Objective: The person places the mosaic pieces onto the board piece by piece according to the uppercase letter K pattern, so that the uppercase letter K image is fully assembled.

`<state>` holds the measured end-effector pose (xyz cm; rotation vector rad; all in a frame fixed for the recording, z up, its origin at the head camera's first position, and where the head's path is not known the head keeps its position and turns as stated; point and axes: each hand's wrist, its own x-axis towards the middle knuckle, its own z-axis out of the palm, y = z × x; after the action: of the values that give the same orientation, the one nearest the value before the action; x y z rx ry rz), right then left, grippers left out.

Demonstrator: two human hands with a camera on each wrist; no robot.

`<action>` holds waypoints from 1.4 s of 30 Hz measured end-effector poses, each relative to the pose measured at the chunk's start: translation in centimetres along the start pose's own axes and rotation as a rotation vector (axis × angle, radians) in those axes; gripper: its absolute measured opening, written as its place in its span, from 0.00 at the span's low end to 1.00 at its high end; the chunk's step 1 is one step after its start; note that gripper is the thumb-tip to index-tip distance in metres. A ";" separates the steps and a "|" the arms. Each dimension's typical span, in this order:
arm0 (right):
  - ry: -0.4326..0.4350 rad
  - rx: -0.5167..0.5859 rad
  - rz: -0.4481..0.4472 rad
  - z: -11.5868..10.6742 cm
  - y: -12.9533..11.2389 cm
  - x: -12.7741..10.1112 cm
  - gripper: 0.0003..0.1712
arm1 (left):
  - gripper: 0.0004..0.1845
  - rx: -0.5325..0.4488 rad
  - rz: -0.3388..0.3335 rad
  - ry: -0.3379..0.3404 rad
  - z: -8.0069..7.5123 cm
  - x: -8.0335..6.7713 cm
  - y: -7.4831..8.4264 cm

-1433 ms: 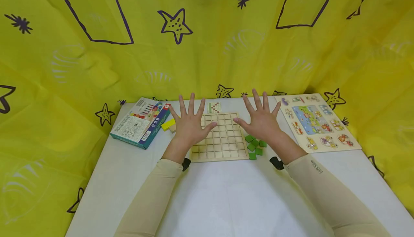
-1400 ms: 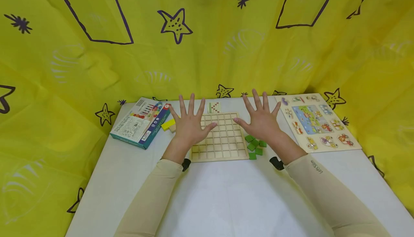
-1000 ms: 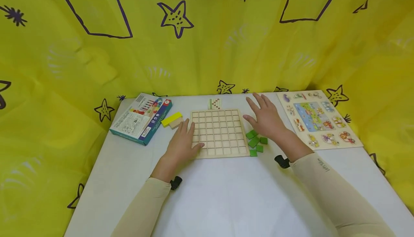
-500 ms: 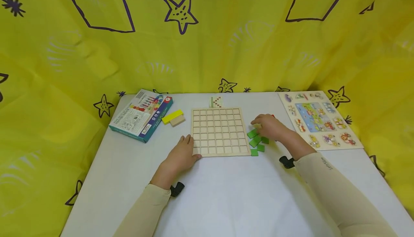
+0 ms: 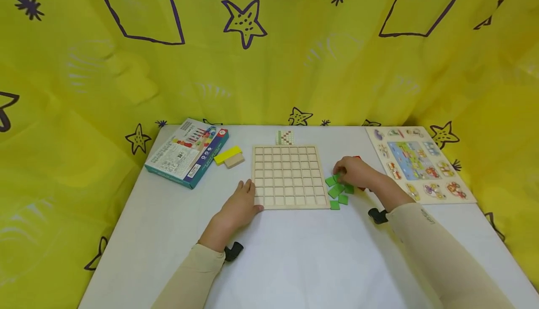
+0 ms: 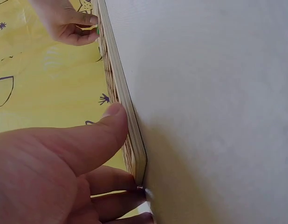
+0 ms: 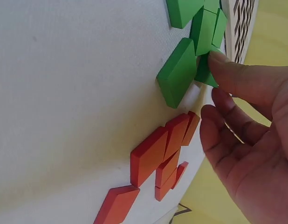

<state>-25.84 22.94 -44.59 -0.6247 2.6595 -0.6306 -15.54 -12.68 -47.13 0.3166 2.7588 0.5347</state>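
Note:
A wooden grid board [image 5: 287, 182] lies on the white table. My left hand [image 5: 239, 206] holds its near left corner, thumb along the front edge and fingers by the left side; the left wrist view shows the thumb against the board's edge [image 6: 120, 79]. Right of the board, my right hand [image 5: 358, 172] pinches a green tile [image 7: 205, 71] between thumb and fingers, among several loose green tiles [image 5: 336, 191]. Several red tiles [image 7: 151, 154] lie beside the green ones, mostly hidden under the right hand in the head view.
A game box [image 5: 185, 154] lies at the left, with a yellow block [image 5: 228, 155] and a plain wooden block [image 5: 234, 160] near it. Behind the board is a small pattern card [image 5: 284, 137]. A picture puzzle board [image 5: 414, 164] lies at the right. Yellow cloth [image 5: 269, 65] hangs behind the table.
Both hands came down from spread above the board. The left moved to the board's near left corner; the right lowered to the green tiles and took hold of one.

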 end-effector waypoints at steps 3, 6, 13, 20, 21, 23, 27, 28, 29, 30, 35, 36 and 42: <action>-0.001 0.013 0.005 -0.1 0.1 -0.1 0.08 | 0.42 0.013 -0.005 0.004 0.0 0.1 0.1; -0.011 0.012 -0.008 -0.4 0.0 -0.2 0.06 | 0.41 0.027 -0.009 0.005 0.0 0.0 0.3; -0.009 0.035 -0.029 -2.8 -1.4 1.7 0.05 | 0.41 0.033 -0.027 0.005 -0.1 -0.2 0.3; 0.068 0.095 -0.046 -4.6 -4.1 5.1 0.05 | 0.40 0.074 -0.016 0.013 0.2 -0.1 0.8; 0.077 0.105 -0.050 -4.6 -4.6 5.6 0.06 | 0.40 0.079 -0.014 0.012 0.3 -0.1 0.9; 0.091 0.124 -0.061 -4.6 -5.6 6.4 0.06 | 0.40 0.089 -0.014 0.008 0.6 -0.1 1.0; 0.103 0.162 -0.101 -3.9 -7.4 8.2 0.07 | 0.40 0.090 -0.018 0.007 0.7 -0.4 1.1; 0.103 0.174 -0.105 -3.6 -7.9 8.7 0.07 | 0.40 0.086 -0.020 0.009 0.7 -0.4 1.1; 0.102 0.184 -0.108 -3.4 -8.3 9.2 0.07 | 0.40 0.081 -0.020 0.012 0.7 -0.4 1.1; 0.100 0.196 -0.111 -3.1 -8.6 9.7 0.07 | 0.40 0.075 -0.021 0.015 0.7 -0.5 1.1; 0.097 0.250 -0.105 -1.7 -10.2 11.7 0.08 | 0.40 0.067 -0.026 0.019 0.4 -0.4 1.3; 0.098 0.257 -0.104 -1.4 -10.4 12.1 0.08 | 0.40 0.069 -0.031 0.020 0.3 -0.4 1.3; 0.087 0.250 -0.097 0.4 -11.5 14.0 0.06 | 0.40 0.077 -0.048 0.017 0.0 -0.6 1.5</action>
<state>-33.67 6.68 -42.37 -0.6698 2.5810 -1.0208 -14.77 -11.47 -46.37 0.2646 2.8005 0.4217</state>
